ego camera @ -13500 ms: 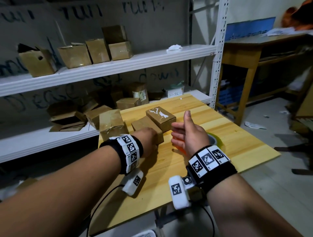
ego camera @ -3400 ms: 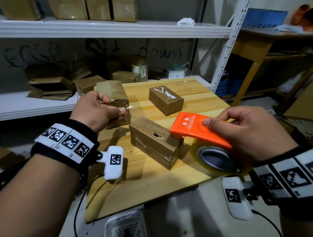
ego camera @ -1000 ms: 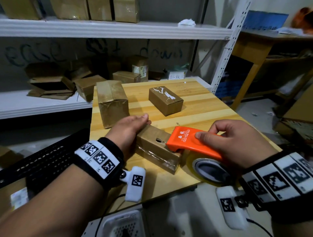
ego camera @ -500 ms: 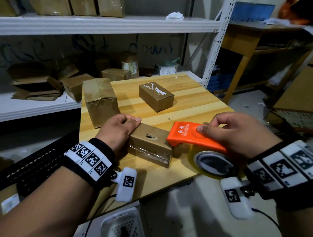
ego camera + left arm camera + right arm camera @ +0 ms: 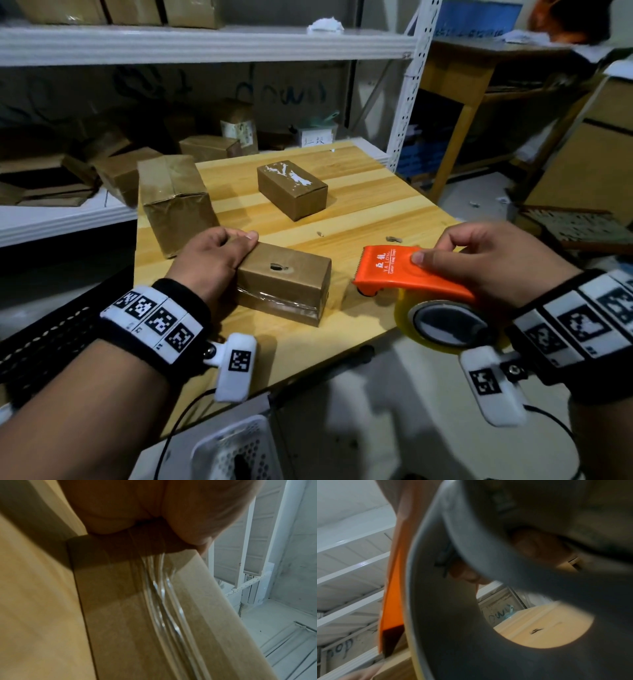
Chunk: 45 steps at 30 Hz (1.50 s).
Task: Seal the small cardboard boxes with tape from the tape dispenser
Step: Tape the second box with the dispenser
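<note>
Fingers [image 5: 239,236] of the left hand [image 5: 209,263] curl over the far left end of the nearest small cardboard box [image 5: 284,284], pinning it to the wooden table [image 5: 359,212] at the lower centre of the head view. The right hand [image 5: 486,263] grasps the orange tape dispenser [image 5: 404,274], forefinger on its top and the other fingers wrapped round behind, with the yellowish tape roll [image 5: 445,322] hanging past the table's near edge at the lower right.

Half a second ago the dispenser's toothed nose sat against the right end of this box; now it stands just beside that end, with bare table between them. That suggests the strip has been cut or torn free. Wrinkled clear tape [image 5: 163,601] shows along the box's near side in the left wrist view, running up under the palm. It probably wants smoothing down before the box counts as sealed. Whether any tape bridges the gap to the dispenser cannot be told.

Further out, a second box [image 5: 291,192] with white label scraps on top lies at the upper centre of the table, apparently next in line. A taller taped box [image 5: 174,202] stands at the table's upper left. More boxes sit on the white shelving [image 5: 205,44] behind.
</note>
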Each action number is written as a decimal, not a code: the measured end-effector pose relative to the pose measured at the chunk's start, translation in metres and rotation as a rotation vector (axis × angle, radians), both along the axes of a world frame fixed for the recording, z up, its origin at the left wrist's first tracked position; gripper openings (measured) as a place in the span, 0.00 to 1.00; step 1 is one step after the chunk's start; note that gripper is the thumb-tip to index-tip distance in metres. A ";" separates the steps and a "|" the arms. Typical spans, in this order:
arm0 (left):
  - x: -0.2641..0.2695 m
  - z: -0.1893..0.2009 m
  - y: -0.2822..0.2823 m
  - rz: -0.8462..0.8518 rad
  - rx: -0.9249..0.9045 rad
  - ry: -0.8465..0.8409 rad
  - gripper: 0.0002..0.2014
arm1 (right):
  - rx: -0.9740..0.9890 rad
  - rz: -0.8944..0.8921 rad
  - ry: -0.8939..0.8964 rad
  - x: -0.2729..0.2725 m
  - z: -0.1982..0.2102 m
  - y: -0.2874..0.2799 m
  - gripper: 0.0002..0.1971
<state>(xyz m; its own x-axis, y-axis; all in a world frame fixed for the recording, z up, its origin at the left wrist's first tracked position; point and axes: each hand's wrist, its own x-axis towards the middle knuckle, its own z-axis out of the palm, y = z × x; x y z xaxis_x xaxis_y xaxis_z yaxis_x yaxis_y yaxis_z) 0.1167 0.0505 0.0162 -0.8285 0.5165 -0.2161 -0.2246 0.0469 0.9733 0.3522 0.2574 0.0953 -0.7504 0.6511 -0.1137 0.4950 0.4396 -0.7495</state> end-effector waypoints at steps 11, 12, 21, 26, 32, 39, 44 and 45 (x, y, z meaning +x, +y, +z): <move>-0.010 0.007 -0.007 0.013 -0.066 0.045 0.07 | 0.003 -0.024 -0.003 -0.009 -0.019 -0.001 0.19; -0.012 0.007 -0.010 0.024 -0.072 0.054 0.07 | 0.007 -0.019 -0.005 -0.012 -0.021 -0.003 0.20; -0.016 0.019 -0.019 0.092 -0.259 0.303 0.09 | 0.096 -0.003 -0.032 -0.020 -0.028 -0.006 0.21; -0.004 0.046 -0.021 0.200 -0.243 0.505 0.10 | 0.120 -0.002 -0.028 -0.020 -0.031 -0.005 0.20; 0.033 0.045 -0.002 -0.187 -0.536 0.885 0.21 | 0.143 -0.009 -0.026 -0.022 -0.035 -0.003 0.21; 0.030 0.030 0.010 -0.454 -0.955 1.171 0.37 | 0.099 0.002 -0.054 -0.021 -0.028 -0.007 0.21; 0.031 0.029 0.012 -0.483 -1.002 1.191 0.35 | 0.011 -0.026 -0.041 -0.014 -0.012 -0.011 0.19; 0.031 0.030 0.012 -0.484 -1.002 1.194 0.35 | 0.008 -0.028 -0.043 -0.012 -0.008 -0.012 0.19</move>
<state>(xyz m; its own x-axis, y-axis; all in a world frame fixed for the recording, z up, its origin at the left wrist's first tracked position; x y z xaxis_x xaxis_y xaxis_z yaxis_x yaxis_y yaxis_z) 0.1480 0.0628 0.0464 -0.5737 0.8191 0.0029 0.8141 0.5698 0.1122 0.3397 0.2451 0.0869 -0.7262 0.6731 -0.1400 0.5391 0.4311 -0.7235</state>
